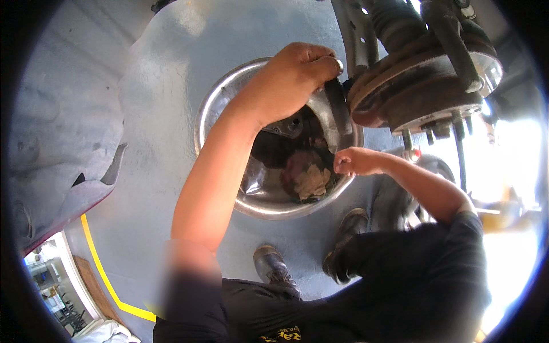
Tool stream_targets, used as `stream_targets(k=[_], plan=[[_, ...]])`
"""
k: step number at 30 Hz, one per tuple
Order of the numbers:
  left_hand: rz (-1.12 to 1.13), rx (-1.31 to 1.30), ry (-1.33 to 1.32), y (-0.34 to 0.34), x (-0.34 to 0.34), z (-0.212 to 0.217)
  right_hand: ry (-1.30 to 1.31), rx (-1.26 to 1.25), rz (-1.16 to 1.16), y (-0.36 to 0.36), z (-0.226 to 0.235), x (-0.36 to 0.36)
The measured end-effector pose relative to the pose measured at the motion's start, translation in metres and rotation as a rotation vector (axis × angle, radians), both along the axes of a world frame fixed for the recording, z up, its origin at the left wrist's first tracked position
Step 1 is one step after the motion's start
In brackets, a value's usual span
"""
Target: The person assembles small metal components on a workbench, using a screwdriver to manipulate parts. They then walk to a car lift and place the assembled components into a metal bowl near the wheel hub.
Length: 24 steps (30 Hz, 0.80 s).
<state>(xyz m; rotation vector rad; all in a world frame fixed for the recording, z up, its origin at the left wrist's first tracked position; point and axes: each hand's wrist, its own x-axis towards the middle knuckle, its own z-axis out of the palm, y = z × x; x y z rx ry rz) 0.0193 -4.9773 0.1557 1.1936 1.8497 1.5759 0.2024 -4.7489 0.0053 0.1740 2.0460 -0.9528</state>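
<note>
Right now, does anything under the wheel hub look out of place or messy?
Nothing is spilled. A crumpled rag and dark parts lie loose in the metal bowl on the floor, below the rusty hub. The left hand grips a dark tool.

The left hand (294, 71) is raised with fingers curled shut; the right hand (353, 161) is held lower, fingertips pinched, elbow bent.

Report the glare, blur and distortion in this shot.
Head view: daylight blows out the right edge white; the shiny round metal basin shows bright reflections; fisheye curves the yellow floor line and blackens the corners; a blurred patch covers the left upper arm.
</note>
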Motion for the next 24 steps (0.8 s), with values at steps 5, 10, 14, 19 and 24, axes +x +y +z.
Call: stream_targets(k=[5,10,14,19,24], plan=[[0.089,0.210,-0.031,0.006,-0.003,-0.008,0.004,0.017,0.008,-0.001,-0.004,-0.002],[0.064,0.063,-0.060,0.003,-0.008,-0.006,-0.009,0.008,0.031,-0.004,0.001,-0.003],[0.004,0.025,-0.054,0.004,0.002,0.000,0.004,-0.005,0.058,0.002,-0.008,0.001],[0.016,0.325,-0.095,0.015,-0.014,-0.026,-0.005,-0.021,0.026,-0.002,-0.010,-0.002],[-0.021,0.358,0.191,0.010,-0.005,-0.012,0.007,0.003,0.029,0.002,-0.003,0.004]])
